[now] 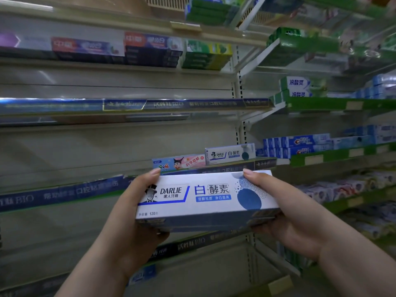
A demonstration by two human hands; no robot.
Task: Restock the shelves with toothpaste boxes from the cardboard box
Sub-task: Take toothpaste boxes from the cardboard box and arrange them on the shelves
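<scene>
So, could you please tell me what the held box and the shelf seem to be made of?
Box: apparently thin printed card with a slight sheen; crisp folded edges, glare on its face. Shelf: probably painted metal, cream and smooth, though blur leaves it open.

The light is dim and greenish-cool. The box (205,198) I hold is the sharpest thing, its print crisp. Far shelves smear with motion blur — worst at upper left and upper right. Glare streaks the blue shelf strip (51,106) at left — shelf lines bow toward the edges.
</scene>
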